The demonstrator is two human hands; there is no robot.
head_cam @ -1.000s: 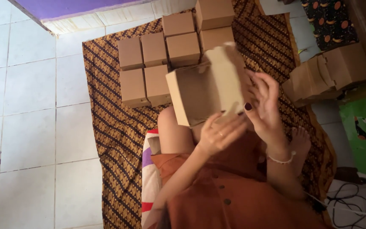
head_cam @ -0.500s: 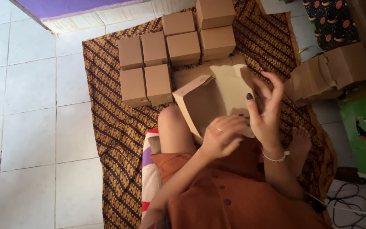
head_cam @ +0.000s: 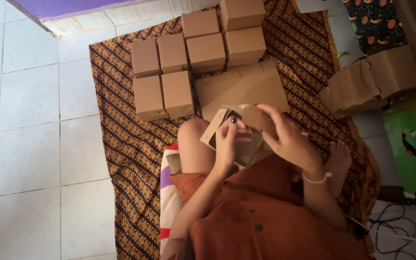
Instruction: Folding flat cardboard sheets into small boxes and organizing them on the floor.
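One brown-and-black patterned woven mat (head_cam: 121,144) spreads underneath, with smooth square cardboard boxes (head_cam: 169,72) stacked at eleven o'clock. At centre, the half-folded brown cardboard box (head_cam: 239,144) sits over the lap. The left hand (head_cam: 226,144) and right hand (head_cam: 287,139) curl their fingers around its flaps.

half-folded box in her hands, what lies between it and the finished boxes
A flat cardboard sheet on the patterned cloth, seen in the head view.

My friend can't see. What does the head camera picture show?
A person sitting on a patterned mat folds a cardboard box with the left hand and right hand. Finished boxes sit in rows ahead, and flat cardboard is stacked to the right.
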